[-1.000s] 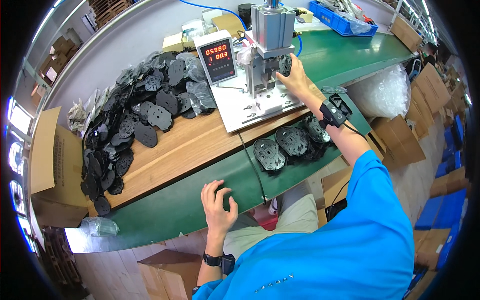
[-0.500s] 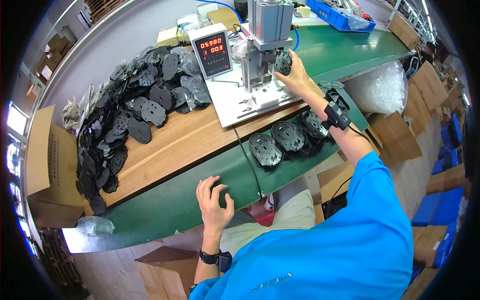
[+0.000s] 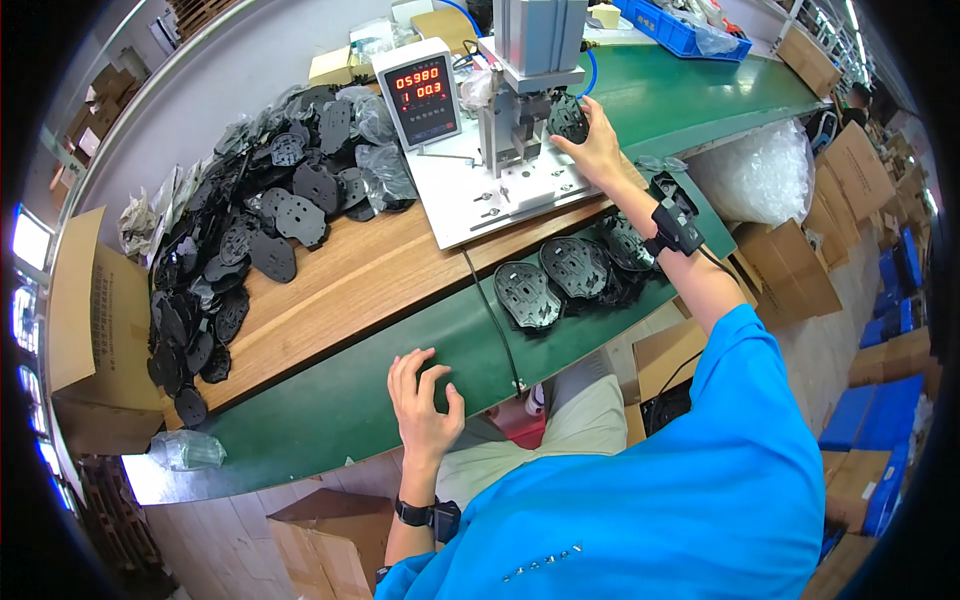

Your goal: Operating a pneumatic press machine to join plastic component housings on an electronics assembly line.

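My right hand (image 3: pixel 594 150) grips a black oval plastic part (image 3: pixel 568 119) by its edge, thumb below and fingers along the far side. That part stands on edge beside the head of a small bench press (image 3: pixel 515 130) with a white base plate (image 3: pixel 470 220). Over the green table's front edge hovers my left hand (image 3: pixel 425 408), fingers curved and apart, with nothing in it. Between the hands, several similar black parts (image 3: pixel 575 268) lie in a row on the green surface. Just left of the press, a counter box (image 3: pixel 419 92) shows lit red digits.
A large heap of black plastic parts (image 3: pixel 300 215) covers the left of the wooden board (image 3: pixel 350 290). An open carton (image 3: pixel 100 340) stands at the left end. A black cable (image 3: pixel 492 320) crosses the table front. A blue crate (image 3: pixel 680 32) sits at the back right, cartons (image 3: pixel 790 270) at the right.
The part in my right hand has shifted very slightly and turned a little more upright beside the press. My left hand has hardly moved. The view has shifted slightly.
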Action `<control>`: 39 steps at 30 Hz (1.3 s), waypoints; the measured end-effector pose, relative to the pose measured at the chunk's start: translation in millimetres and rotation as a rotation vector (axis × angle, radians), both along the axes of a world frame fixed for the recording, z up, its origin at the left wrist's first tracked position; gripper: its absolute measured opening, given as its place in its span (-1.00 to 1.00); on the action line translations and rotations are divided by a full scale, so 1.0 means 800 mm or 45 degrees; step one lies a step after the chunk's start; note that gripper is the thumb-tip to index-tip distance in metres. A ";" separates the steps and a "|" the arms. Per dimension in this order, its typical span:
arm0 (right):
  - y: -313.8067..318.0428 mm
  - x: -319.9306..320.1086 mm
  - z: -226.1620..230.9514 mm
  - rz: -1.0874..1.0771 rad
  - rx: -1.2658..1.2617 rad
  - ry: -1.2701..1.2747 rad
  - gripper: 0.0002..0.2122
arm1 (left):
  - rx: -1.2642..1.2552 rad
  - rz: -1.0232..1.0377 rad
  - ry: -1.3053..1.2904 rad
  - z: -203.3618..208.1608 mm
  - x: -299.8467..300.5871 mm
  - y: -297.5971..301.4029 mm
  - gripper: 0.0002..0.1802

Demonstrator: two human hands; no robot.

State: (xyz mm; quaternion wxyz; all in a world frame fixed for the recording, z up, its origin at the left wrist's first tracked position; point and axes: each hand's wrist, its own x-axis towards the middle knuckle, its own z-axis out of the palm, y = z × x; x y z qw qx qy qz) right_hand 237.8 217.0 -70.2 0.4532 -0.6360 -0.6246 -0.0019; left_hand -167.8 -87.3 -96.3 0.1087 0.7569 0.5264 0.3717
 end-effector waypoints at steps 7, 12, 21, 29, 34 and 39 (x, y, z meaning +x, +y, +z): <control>-0.009 -0.004 0.013 0.033 0.068 0.032 -0.13 | -0.009 -0.002 0.005 0.000 0.002 0.001 -0.70; -0.056 -0.032 0.053 0.079 0.278 0.068 -0.28 | -0.024 0.005 0.003 0.001 0.002 0.000 -0.70; -0.159 -0.064 0.095 0.169 0.556 0.132 -0.35 | -0.035 -0.022 0.048 0.003 0.005 0.002 -0.71; -0.206 -0.068 0.094 0.227 0.564 0.122 -0.42 | -0.024 -0.006 0.058 -0.003 0.007 0.002 -0.71; -0.275 -0.099 0.098 0.480 0.306 0.080 -0.51 | 0.017 -0.039 0.026 -0.002 0.004 0.002 -0.59; -0.346 -0.152 0.054 1.036 0.036 0.247 -0.40 | -0.087 -0.120 -0.394 -0.036 -0.012 -0.011 -0.14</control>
